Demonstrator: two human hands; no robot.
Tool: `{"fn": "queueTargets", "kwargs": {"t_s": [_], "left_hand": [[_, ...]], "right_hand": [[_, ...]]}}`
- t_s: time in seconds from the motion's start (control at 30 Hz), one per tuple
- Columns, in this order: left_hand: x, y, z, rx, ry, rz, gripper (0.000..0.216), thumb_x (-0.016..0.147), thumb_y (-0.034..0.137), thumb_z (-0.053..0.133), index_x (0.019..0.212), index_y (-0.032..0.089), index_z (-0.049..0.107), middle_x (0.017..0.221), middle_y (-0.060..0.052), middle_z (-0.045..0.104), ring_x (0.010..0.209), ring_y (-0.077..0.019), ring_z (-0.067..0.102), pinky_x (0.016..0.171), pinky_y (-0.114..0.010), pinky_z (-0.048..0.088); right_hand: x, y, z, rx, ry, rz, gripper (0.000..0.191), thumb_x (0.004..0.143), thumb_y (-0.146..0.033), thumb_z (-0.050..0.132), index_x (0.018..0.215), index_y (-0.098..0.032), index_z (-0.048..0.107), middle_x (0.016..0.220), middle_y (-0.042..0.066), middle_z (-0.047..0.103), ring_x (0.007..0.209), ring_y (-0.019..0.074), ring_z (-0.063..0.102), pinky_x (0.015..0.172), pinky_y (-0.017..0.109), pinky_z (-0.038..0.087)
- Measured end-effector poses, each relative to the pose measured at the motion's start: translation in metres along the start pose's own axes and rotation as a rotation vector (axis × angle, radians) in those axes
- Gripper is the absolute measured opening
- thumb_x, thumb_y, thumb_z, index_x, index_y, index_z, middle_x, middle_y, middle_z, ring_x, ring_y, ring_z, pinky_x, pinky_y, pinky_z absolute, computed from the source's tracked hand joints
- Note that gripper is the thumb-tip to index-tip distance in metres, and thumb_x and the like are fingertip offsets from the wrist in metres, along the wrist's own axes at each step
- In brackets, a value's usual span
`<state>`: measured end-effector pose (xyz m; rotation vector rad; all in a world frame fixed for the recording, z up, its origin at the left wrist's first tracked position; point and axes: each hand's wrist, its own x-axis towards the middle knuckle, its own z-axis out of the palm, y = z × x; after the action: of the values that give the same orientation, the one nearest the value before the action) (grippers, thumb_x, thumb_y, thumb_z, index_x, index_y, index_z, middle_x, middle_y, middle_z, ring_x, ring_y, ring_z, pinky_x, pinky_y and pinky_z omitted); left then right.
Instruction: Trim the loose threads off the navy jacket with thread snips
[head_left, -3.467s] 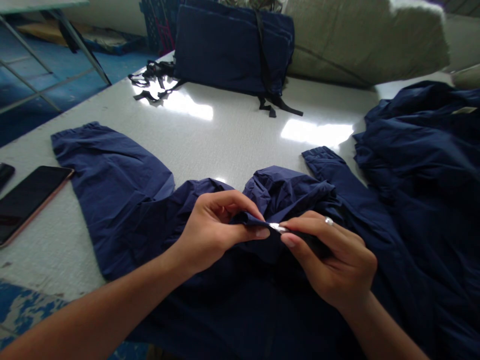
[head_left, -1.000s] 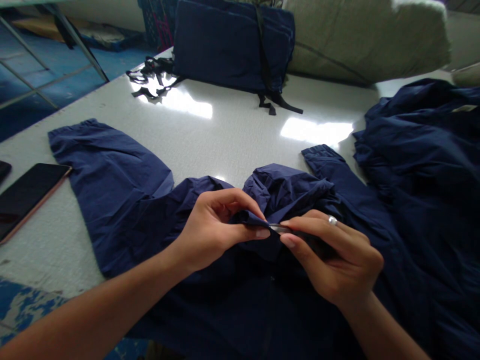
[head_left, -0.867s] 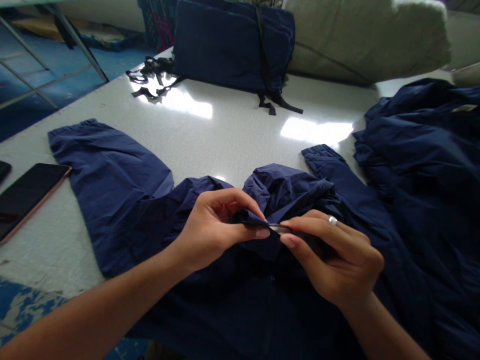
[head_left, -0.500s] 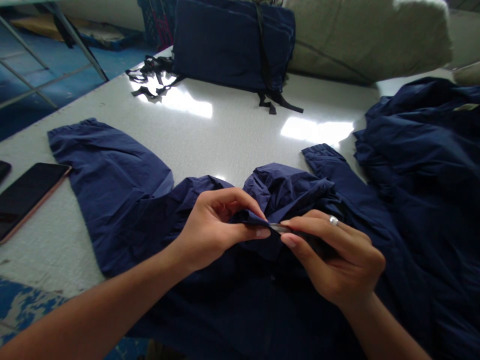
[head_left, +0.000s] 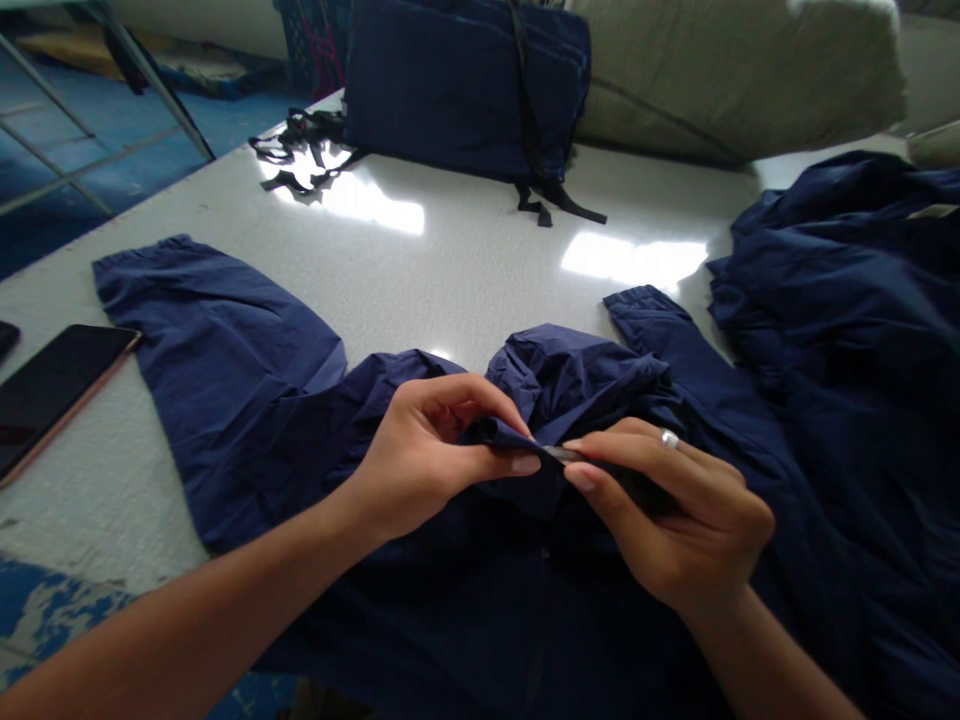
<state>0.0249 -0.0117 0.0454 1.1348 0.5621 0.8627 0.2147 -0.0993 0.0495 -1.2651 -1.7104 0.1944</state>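
A navy blue garment (head_left: 247, 370) lies spread on the pale table (head_left: 465, 260), one sleeve reaching left and another cuff toward the upper right. My left hand (head_left: 427, 455) pinches a fold of its fabric at the bunched middle. My right hand (head_left: 667, 515), with a ring on one finger, is closed on a small silvery metal tool (head_left: 561, 454) whose tip meets that pinched fold. Most of the tool is hidden inside the fingers.
A dark phone (head_left: 45, 395) lies at the left table edge. A strapped bundle of navy fabric (head_left: 457, 90) and loose black straps (head_left: 300, 150) sit at the back. A heap of navy garments (head_left: 847, 300) fills the right. A beige sack (head_left: 735, 80) lies behind.
Almost nothing differs. Both hands keep the same grip at the fold; my right hand has shifted very slightly right.
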Motion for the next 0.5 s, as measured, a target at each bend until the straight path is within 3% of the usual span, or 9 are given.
{"fn": "queueTargets", "kwargs": {"t_s": [0.17, 0.3, 0.4, 0.5], "left_hand": [[-0.0004, 0.0007, 0.0009, -0.003, -0.013, -0.025, 0.022, 0.067, 0.004, 0.090, 0.078, 0.015, 0.074, 0.078, 0.000, 0.077, 0.074, -0.0109, 0.070, 0.072, -0.021, 0.055], [-0.0027, 0.0002, 0.0033, -0.019, -0.043, 0.003, 0.030, 0.072, 0.007, 0.088, 0.089, 0.017, 0.065, 0.096, -0.005, 0.081, 0.090, -0.0172, 0.075, 0.081, -0.027, 0.058], [-0.0054, -0.0004, 0.0039, 0.162, 0.038, 0.138, 0.030, 0.074, 0.011, 0.088, 0.084, 0.019, 0.061, 0.106, -0.005, 0.073, 0.097, -0.0186, 0.070, 0.088, -0.032, 0.055], [-0.0080, -0.0010, 0.0036, 0.483, 0.152, 0.288, 0.025, 0.073, 0.017, 0.089, 0.083, 0.020, 0.068, 0.097, -0.004, 0.060, 0.091, -0.0183, 0.060, 0.082, -0.031, 0.051]], "right_hand": [[-0.0029, 0.0017, -0.0011, 0.007, 0.106, 0.138, 0.009, 0.091, -0.021, 0.075, 0.097, -0.027, 0.076, 0.078, 0.000, 0.074, 0.065, 0.0155, 0.069, 0.057, 0.026, 0.053], [-0.0049, 0.0014, -0.0011, 0.144, 0.107, 0.317, 0.010, 0.094, -0.034, 0.072, 0.099, -0.026, 0.075, 0.082, 0.001, 0.074, 0.062, 0.0137, 0.064, 0.055, 0.024, 0.050], [-0.0047, 0.0021, 0.0014, 0.228, 0.085, 0.399, 0.017, 0.090, -0.036, 0.077, 0.104, -0.026, 0.076, 0.082, 0.000, 0.070, 0.061, 0.0119, 0.059, 0.052, 0.022, 0.047], [-0.0018, 0.0049, 0.0054, 0.250, 0.054, 0.479, 0.028, 0.087, -0.025, 0.077, 0.115, -0.028, 0.076, 0.076, -0.004, 0.061, 0.057, 0.0092, 0.052, 0.049, 0.019, 0.043]]}}
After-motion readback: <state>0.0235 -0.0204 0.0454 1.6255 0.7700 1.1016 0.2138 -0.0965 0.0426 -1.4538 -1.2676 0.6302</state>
